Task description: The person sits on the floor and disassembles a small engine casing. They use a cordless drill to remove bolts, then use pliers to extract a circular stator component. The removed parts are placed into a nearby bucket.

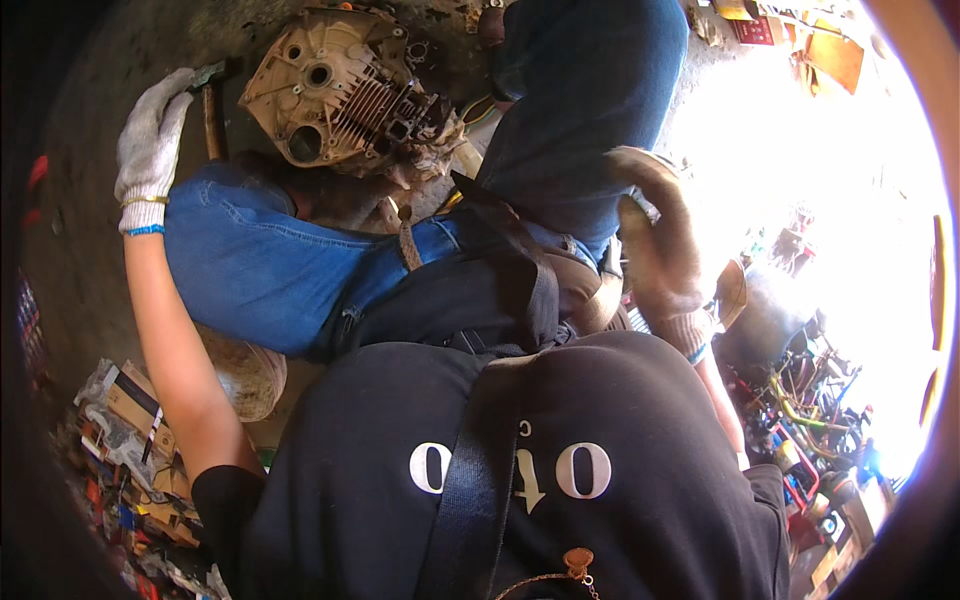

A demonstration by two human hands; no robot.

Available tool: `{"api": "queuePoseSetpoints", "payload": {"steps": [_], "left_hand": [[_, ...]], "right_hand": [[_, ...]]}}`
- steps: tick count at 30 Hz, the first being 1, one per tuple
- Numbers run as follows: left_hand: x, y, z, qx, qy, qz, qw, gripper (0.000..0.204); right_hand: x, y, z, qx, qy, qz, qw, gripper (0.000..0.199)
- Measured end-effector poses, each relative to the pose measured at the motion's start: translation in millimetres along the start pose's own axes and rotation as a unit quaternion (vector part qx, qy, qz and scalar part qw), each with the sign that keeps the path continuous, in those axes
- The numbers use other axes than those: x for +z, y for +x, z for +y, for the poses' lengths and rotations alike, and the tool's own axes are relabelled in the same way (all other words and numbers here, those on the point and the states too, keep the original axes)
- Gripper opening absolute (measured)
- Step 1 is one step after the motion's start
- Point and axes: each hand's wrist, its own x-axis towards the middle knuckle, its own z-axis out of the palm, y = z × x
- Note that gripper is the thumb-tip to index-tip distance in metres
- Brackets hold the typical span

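My left hand (152, 150), in a white knit glove with a blue-edged cuff, is out past my left knee. Its fingers are stretched out, thumb apart, and the fingertips meet the greenish end of what looks like a hammer (212, 122) with a wooden handle. Just right of it lies a dirty metal engine casing (345, 95) with cooling fins and round openings. My right hand (668, 245), in a brown-stained glove, is beside my right thigh. Motion smears its curved fingers, and whether they hold anything cannot be made out.
A pale round container (243, 375) stands under my left thigh. Cartons and small parts (140, 430) are heaped at the lower left. Cables and tools (815, 420) crowd the lower right. Strong glare washes out the floor on the right. An orange-brown piece (832, 60) lies at the far right.
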Motion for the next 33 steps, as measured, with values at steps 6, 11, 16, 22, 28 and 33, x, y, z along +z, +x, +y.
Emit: {"api": "queuePoseSetpoints", "payload": {"steps": [6,11,16,22,28,33], "left_hand": [[7,3,-6,0.019,-0.031,0.008,0.999,0.032],[10,-3,-5,-0.001,-0.035,0.005,0.999,0.031],[9,-7,-7,-0.002,-0.021,0.008,1.0,0.03],[10,-9,-2,-0.02,-0.021,0.003,1.0,0.028],[10,-13,3,-0.038,-0.013,-0.008,0.999,0.029],[14,-8,0,-0.025,-0.061,0.002,0.998,0.028]], "right_hand": [[-7,35,-36,-0.196,-0.049,-0.272,0.941,0.035],[-1,56,-44,-0.224,-0.057,-0.302,0.925,0.032],[13,64,-47,-0.294,-0.128,-0.271,0.908,0.015],[22,68,-59,-0.253,-0.155,-0.305,0.905,0.015],[-29,45,-64,-0.107,0.046,-0.337,0.934,0.035],[-61,16,-58,-0.022,0.141,-0.379,0.914,0.022]]}}
